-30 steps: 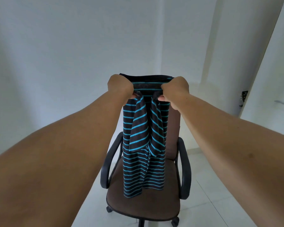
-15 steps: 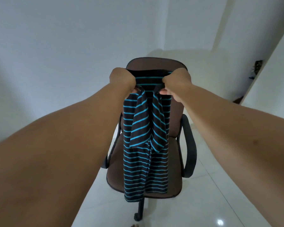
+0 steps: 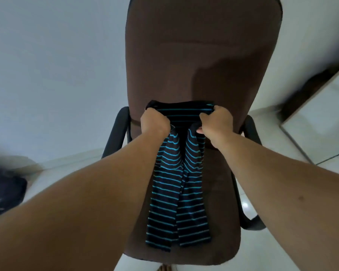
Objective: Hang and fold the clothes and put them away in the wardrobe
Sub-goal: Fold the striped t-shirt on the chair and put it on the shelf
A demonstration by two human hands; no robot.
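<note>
A black shirt with thin blue stripes (image 3: 176,192) hangs folded lengthwise, its lower end reaching the seat of a brown office chair (image 3: 202,55). My left hand (image 3: 154,122) grips the shirt's top left corner in a fist. My right hand (image 3: 216,120) grips the top right corner, thumb tucked under the cloth. The top edge is stretched flat between both hands, low in front of the chair's backrest. The shirt's two halves drape down between my forearms.
The chair has black armrests (image 3: 115,130) on both sides and stands on a white tiled floor (image 3: 282,222) by a white wall. A dark pile of cloth (image 3: 4,192) lies on the floor at the far left. A dark-edged panel (image 3: 311,90) stands at the right.
Both hands have lowered the shirt toward the chair seat, and the view has tilted down and closer. The grip on the shirt's top corners is unchanged.
</note>
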